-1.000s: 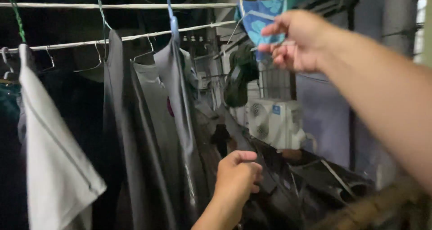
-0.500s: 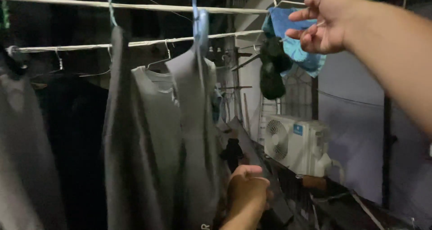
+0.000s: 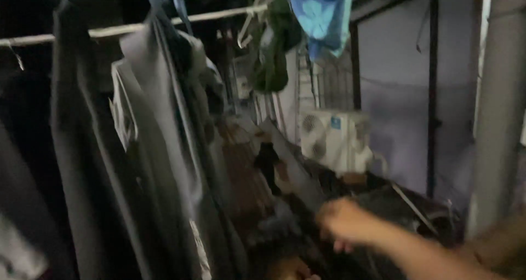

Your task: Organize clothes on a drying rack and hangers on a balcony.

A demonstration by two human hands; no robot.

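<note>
**Now both hands sit low, away from the drying rail**

Leftmost in the head view, dark grey shirts on wire hangers (image 3: 137, 148) hang from a pale horizontal drying rail (image 3: 109, 30); they have slid leftward in the view since a second ago, so the camera has turned right. Low at the centre, only a blurred sliver of the left hand (image 3: 293, 270) shows at the bottom edge; a moment ago it was a closed fist beside the grey shirts, and now I cannot tell whether its fingers are curled or spread. Right of it, the right hand (image 3: 342, 224) has dropped from the rail's far end to hover over dark clutter; it looks loosely curled and empty, though blur hides the fingertips. So neither hand is on the hanging clothes any longer.

Above, a dark green garment (image 3: 272, 61) and a blue patterned cloth (image 3: 322, 14) hang near the rail's far end, well apart from both hands. Beyond stands a white box-shaped air-conditioner unit (image 3: 334, 140). A grey upright post (image 3: 501, 110) stands at the far right
</note>
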